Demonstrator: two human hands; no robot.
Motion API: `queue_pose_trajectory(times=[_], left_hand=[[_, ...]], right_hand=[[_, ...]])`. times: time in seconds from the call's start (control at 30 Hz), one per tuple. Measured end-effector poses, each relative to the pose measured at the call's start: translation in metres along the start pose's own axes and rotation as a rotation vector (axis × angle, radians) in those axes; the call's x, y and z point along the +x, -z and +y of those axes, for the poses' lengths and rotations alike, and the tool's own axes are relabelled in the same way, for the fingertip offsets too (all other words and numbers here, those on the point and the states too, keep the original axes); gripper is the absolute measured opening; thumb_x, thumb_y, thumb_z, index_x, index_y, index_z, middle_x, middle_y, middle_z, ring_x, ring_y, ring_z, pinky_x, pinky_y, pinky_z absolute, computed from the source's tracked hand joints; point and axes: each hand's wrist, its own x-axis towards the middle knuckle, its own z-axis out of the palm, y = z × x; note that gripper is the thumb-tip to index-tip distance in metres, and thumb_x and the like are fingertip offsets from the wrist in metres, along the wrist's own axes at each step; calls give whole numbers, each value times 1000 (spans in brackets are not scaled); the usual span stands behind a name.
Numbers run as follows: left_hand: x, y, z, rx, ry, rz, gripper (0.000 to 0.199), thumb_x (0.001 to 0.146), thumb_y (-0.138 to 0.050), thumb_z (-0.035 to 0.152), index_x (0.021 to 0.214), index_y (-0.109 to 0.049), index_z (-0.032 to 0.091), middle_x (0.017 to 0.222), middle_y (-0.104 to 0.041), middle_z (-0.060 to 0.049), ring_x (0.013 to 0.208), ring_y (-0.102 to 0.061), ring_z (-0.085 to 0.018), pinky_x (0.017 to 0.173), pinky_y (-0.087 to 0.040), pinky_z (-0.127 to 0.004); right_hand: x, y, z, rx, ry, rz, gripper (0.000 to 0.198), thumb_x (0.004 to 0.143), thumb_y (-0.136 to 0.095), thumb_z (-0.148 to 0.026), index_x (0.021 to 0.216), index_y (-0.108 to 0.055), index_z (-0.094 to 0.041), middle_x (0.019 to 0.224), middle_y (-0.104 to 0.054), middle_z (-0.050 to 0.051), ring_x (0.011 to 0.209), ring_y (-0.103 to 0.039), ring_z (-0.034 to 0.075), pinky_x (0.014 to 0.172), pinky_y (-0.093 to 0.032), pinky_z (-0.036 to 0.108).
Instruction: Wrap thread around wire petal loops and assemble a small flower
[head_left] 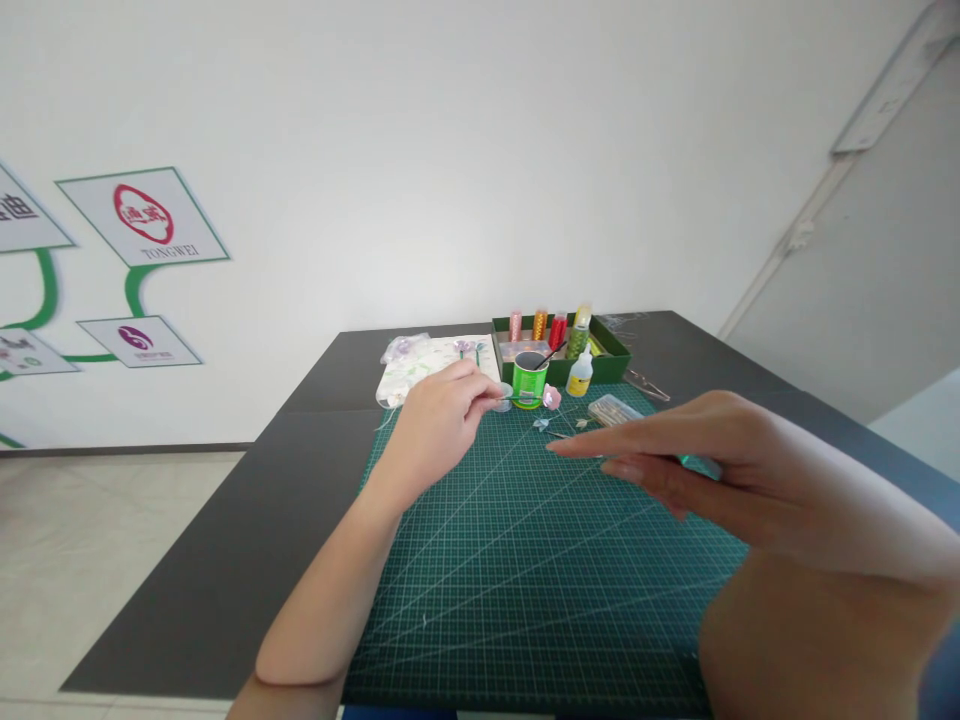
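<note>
Above the mat (517, 570), left hand (446, 410) pinched on a flower stem (529, 398), right hand (716, 440) half open, hold unclear.

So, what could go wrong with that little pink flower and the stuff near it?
The left hand pinches a thin green stem, so squeezing too hard might bend it. The pink flower sticks out past the fingertips, so a bump could perhaps squash its petals. The green can has a dark stick poking out of its top; catching that might tip the can.
</note>
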Motion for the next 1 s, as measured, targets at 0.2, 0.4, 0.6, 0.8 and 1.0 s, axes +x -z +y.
queue_pose_trajectory(times=[0.2, 0.4, 0.6, 0.8, 1.0], left_hand=[[0, 3, 9, -20, 6, -90, 14, 96, -65, 12, 89, -74, 20, 90, -70, -2, 81, -65, -16, 69, -46, -28], [-1, 6, 17, -46, -29, -154, 17, 96, -62, 9, 89, -74, 19, 87, -68, -1, 80, -63, -14, 68, -44, -26], [-5, 9, 21, -128, -72, -180, 14, 97, -63, 10, 92, -74, 18, 90, -70, -1, 81, -65, -13, 68, -46, -25], [-4, 13, 24, -190, -135, -194, 12, 96, -66, 11, 92, -76, 18, 90, -71, -1, 81, -66, -13, 69, -49, -24], [-4, 19, 26, -251, -157, -184, 10, 95, -69, 14, 90, -77, 20, 87, -70, 0, 79, -66, -12, 70, -50, -24]], right_hand=[[-1, 4, 9, -5, -3, 102, 38, 102, -56, -45, 131, -76, -30, 54, -54, -1, 43, -45, 12, 41, -34, 25], [0, 6, 17, 8, 12, 215, 38, 104, -55, -37, 135, -73, -25, 53, -50, -4, 44, -45, 10, 42, -35, 22], [5, 7, 28, 9, -32, 304, 39, 104, -55, -39, 139, -70, -28, 53, -45, -4, 46, -39, 10, 42, -30, 24], [12, 10, 36, 11, -54, 343, 39, 104, -56, -39, 137, -72, -27, 52, -44, -4, 44, -37, 10, 42, -27, 25], [22, 8, 52, 16, -61, 346, 40, 103, -55, -33, 140, -69, -25, 50, -42, -7, 42, -35, 8, 43, -28, 24]])
